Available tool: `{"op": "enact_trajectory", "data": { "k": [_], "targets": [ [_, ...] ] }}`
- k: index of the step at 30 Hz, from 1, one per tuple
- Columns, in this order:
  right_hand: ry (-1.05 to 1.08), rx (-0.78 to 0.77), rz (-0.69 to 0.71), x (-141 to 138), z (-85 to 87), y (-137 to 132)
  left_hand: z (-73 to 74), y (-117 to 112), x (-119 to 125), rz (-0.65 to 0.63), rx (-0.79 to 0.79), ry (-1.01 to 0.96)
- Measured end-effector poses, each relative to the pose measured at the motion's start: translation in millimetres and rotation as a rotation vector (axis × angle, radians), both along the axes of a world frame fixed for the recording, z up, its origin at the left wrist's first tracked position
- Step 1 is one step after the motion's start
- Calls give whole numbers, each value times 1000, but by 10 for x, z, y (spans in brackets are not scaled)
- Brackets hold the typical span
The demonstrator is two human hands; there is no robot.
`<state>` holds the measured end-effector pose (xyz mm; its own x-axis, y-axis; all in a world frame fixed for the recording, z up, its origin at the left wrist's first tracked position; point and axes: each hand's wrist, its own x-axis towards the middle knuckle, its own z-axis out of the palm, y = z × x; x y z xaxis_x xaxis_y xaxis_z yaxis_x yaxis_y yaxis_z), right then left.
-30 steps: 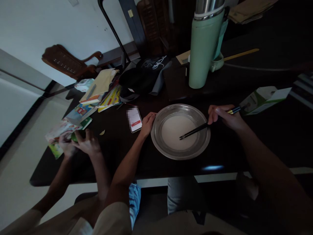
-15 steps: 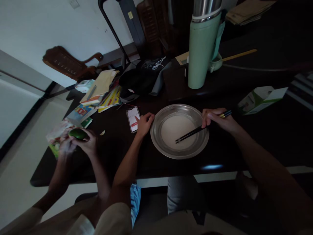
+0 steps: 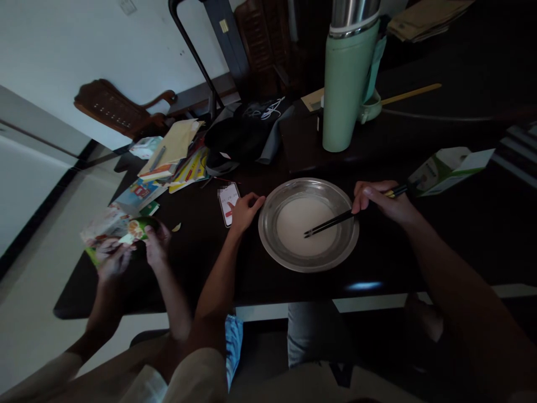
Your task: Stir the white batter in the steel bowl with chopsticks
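A wide metal basin [image 3: 268, 246] with cloudy whitish liquid [image 3: 308, 218] inside stands on the dark table before me. My left hand [image 3: 246, 211] is at its left rim, thumb and forefinger pinching the edge; another finger sticks out over a phone [image 3: 225, 196]. In my right hand [image 3: 380, 200], closed around them, is a pair of black chopsticks [image 3: 331, 222] with gold-banded ends. They slant down to the left over the basin, tips close together at the liquid. Whether the tips dip below its surface I cannot tell.
A tall green thermos [image 3: 346, 89] rises behind the basin. An opened carton [image 3: 444, 170] lies right of my right hand. Books and papers [image 3: 172, 148] and a black bag [image 3: 239, 137] are piled at the back left. At left, another person's hands [image 3: 157, 246] hold a partly peeled green citrus fruit [image 3: 138, 228].
My right hand has shifted slightly right and up with the chopsticks, their tips moving a little away from me. My left hand stays at the rim. The other person's fruit now shows its peeled side.
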<state>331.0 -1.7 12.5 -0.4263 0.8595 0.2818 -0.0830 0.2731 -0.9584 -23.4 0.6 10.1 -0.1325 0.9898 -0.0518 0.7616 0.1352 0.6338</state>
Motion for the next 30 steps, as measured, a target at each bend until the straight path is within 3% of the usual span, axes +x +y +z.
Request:
{"op": "enact_trajectory", "data": {
  "k": [4,9,14,18,24,27,30],
  "targets": [
    [13,6,-68,72,6,22,-27,0,-10,-18,34,56],
    [-55,18,20,-41,18,-17,-130,6,3,-68,188,80],
    [-97,69,-53,-59,27,2,-218,32,27,-181,266,-226],
    [9,56,-144,69,-9,53,-249,51,85,-143,157,-539],
    [-110,53,40,-30,-1,7,-296,39,230,30,-161,-1053],
    [-129,70,-24,-31,1,19,-274,20,258,157,-314,-1134],
    [-47,18,-145,55,-5,42,-234,9,262,201,-358,-1118]
  ]
}}
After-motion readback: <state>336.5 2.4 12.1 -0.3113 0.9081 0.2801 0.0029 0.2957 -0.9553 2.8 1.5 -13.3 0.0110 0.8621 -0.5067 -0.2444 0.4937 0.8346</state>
